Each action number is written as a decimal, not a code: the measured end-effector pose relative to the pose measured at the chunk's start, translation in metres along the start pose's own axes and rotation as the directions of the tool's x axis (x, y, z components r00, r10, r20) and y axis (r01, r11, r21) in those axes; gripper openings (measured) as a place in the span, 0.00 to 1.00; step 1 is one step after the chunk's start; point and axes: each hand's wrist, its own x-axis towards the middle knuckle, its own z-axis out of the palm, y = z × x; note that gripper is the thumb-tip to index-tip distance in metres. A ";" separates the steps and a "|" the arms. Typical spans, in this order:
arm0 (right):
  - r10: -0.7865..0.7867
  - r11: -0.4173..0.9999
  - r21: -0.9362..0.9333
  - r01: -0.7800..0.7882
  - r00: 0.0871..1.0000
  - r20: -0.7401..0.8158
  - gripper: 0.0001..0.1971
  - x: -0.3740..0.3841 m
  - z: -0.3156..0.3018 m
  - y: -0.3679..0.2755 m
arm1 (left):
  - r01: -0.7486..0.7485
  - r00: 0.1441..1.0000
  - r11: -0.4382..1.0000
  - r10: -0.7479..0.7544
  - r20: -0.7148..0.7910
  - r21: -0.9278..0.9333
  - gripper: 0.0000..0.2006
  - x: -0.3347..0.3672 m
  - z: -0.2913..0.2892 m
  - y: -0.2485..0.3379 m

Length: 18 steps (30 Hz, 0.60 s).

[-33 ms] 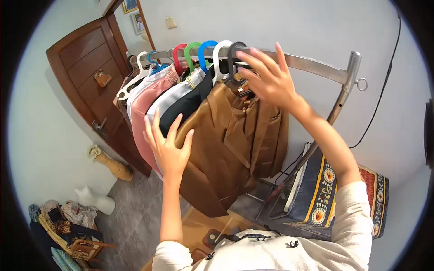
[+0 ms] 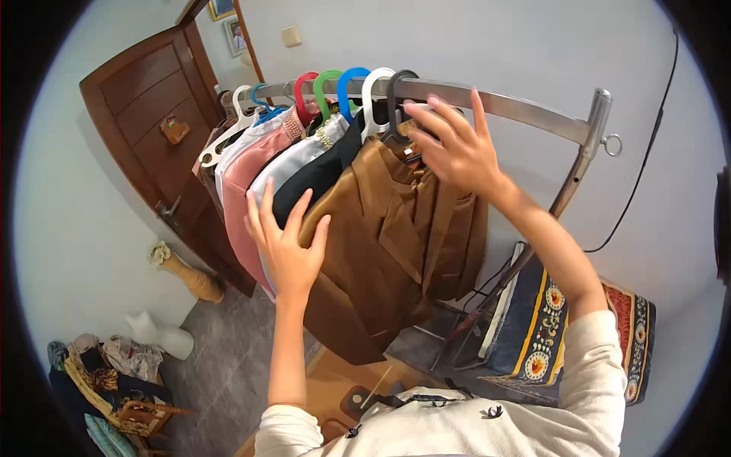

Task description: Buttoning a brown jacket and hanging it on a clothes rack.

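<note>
A shiny brown jacket (image 2: 381, 244) hangs from a black hanger (image 2: 395, 107) at the near end of the row on a metal clothes rail (image 2: 502, 101). My left hand (image 2: 289, 247), fingers spread, is at the jacket's shoulder, over the edges of a black garment (image 2: 324, 179) and a silvery-white one (image 2: 293, 164). My right hand (image 2: 461, 148) is open by the jacket's collar, just right of the black hanger. Neither hand grips anything. Behind hang a pink garment (image 2: 247, 171) and others on white, blue, green and red hangers.
A slanting rack post (image 2: 567, 183) stands at right, beside a patterned folded rug (image 2: 541, 335). A brown door (image 2: 152, 129) is at far left. Below it are a vase (image 2: 186, 274), a white torso form (image 2: 164, 335) and a heap of clothes (image 2: 99, 373) on a wooden chair.
My right hand has dropped slightly, its fingertips lower beside the black hanger. My left hand stays spread at the jacket's shoulder. The garments hang nearly as before.
</note>
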 end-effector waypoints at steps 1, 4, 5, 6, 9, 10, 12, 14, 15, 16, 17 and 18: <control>0.001 1.000 -0.007 -0.001 0.999 0.045 0.06 -0.016 -0.002 -0.009 | -0.028 1.000 0.999 0.028 -0.012 -0.018 0.19 0.005 0.001 0.005; -0.048 0.997 -0.041 0.062 0.961 0.273 0.19 -0.050 -0.001 -0.028 | -0.114 0.993 0.993 0.114 0.025 -0.009 0.18 0.023 0.003 0.023; -0.051 0.996 -0.047 0.073 0.931 0.361 0.22 -0.059 0.002 -0.033 | -0.152 0.988 0.988 0.152 0.034 -0.002 0.19 0.027 0.011 0.024; -0.042 0.998 -0.022 0.052 0.941 0.337 0.16 -0.058 0.004 -0.038 | -0.163 0.985 0.986 0.161 0.059 0.024 0.19 0.031 0.014 0.025; -0.015 0.999 -0.023 0.026 0.929 0.370 0.16 -0.056 0.008 -0.045 | -0.139 0.988 0.989 0.134 0.074 0.057 0.20 0.040 0.028 0.029; -0.007 1.000 -0.022 0.016 0.934 0.358 0.17 -0.054 0.011 -0.047 | -0.137 0.988 0.989 0.132 0.082 0.052 0.19 0.039 0.034 0.026; 0.071 0.995 0.031 -0.090 0.922 0.380 0.19 -0.050 0.014 -0.051 | -0.125 0.989 0.992 0.123 0.081 0.023 0.19 0.038 0.042 0.022; 0.176 0.965 0.110 -0.237 0.902 0.395 0.16 -0.049 0.022 -0.054 | -0.119 0.991 0.993 0.119 0.068 0.003 0.19 0.038 0.044 0.019; 0.210 0.942 0.169 -0.290 0.901 0.379 0.14 -0.048 0.024 -0.052 | -0.130 0.990 0.991 0.130 0.055 0.006 0.19 0.039 0.045 0.018; 0.244 0.912 0.228 -0.341 0.898 0.366 0.13 -0.048 0.024 -0.050 | -0.132 0.989 0.991 0.132 0.063 0.002 0.19 0.040 0.045 0.017; 0.234 0.909 0.261 -0.326 0.915 0.330 0.12 -0.048 0.025 -0.049 | -0.132 0.989 0.991 0.131 0.065 0.005 0.19 0.042 0.046 0.016; 0.231 0.921 0.245 -0.304 0.930 0.285 0.11 -0.049 0.024 -0.048 | -0.133 0.989 0.991 0.133 0.065 -0.003 0.18 0.042 0.048 0.015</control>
